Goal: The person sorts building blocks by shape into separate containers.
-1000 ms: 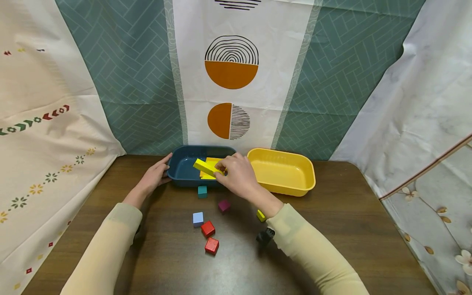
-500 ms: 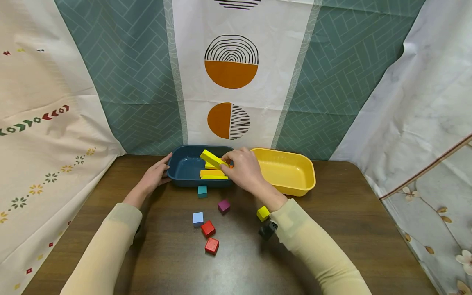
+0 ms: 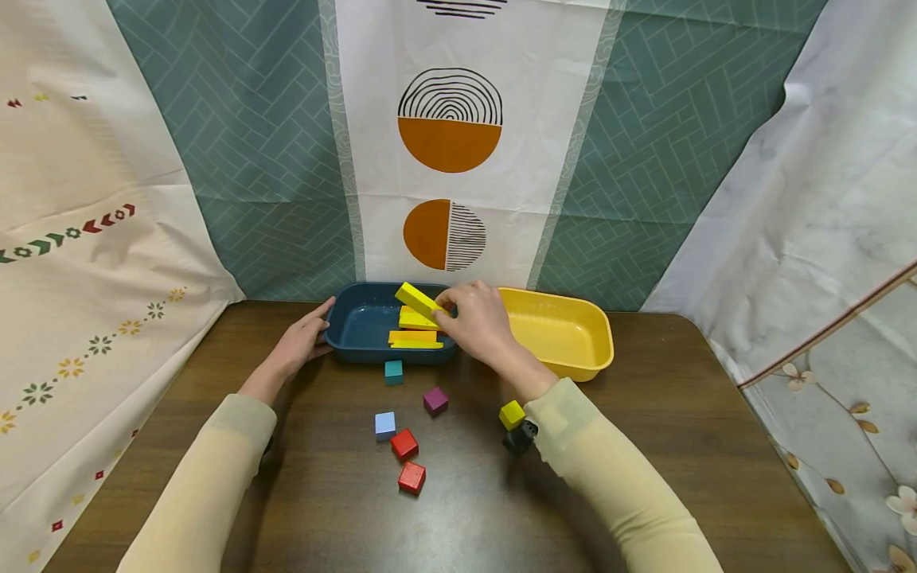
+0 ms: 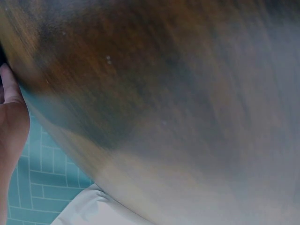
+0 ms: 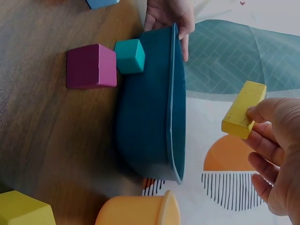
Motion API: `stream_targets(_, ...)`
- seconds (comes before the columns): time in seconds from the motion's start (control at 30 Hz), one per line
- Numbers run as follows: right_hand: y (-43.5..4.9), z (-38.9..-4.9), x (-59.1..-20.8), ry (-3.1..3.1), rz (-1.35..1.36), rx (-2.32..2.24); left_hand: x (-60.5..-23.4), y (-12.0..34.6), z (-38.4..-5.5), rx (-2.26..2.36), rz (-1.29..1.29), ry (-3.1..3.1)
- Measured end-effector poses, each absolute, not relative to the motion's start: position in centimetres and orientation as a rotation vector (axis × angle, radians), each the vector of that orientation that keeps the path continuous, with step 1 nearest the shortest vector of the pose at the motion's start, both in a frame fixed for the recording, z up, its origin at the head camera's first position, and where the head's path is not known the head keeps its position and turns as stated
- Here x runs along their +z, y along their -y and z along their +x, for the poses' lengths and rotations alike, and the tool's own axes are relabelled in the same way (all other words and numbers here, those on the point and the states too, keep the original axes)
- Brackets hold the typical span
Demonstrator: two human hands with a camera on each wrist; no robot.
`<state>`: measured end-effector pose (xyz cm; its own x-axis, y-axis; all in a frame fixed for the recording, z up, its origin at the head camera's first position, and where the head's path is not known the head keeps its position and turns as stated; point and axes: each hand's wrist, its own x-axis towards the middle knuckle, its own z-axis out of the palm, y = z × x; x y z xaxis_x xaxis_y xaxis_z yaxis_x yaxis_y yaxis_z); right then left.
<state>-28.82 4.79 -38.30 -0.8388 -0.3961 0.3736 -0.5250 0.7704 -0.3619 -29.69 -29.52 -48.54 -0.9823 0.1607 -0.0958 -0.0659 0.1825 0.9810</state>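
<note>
My right hand [image 3: 478, 322] pinches a yellow rectangular block [image 3: 417, 301] between thumb and fingers, tilted above the dark blue bin [image 3: 358, 355]. In the right wrist view the same yellow block [image 5: 243, 110] is gripped at one end, apart from the bin wall [image 5: 147, 103]. Inside the bin lie another yellow block [image 3: 414, 320], an orange block [image 3: 411, 337] and a thin yellow piece [image 3: 417, 345]. Against the bin's left end rests my left hand [image 3: 299, 344], its fingers extended along the outside. Only part of that hand [image 4: 11, 122] shows in the left wrist view.
A yellow bin [image 3: 573, 334] stands right of the blue one. On the brown table are a teal cube [image 3: 393, 372], a purple cube [image 3: 435, 402], a light blue cube [image 3: 384, 426], two red cubes [image 3: 404, 445] and a yellow cube [image 3: 512, 415]. Patterned cloth [image 3: 279, 159] hangs behind.
My right hand has moved up and slightly right with the yellow block, uncovering more of the pieces in the blue bin. My left hand has stayed in place.
</note>
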Motion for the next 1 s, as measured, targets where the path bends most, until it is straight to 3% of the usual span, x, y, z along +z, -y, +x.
stream_targets(1.0,-4.7,-30.6,-39.9,2.744,0.645,0.536,-48.8,29.6,-29.8,1.91,0.093,-2.268)
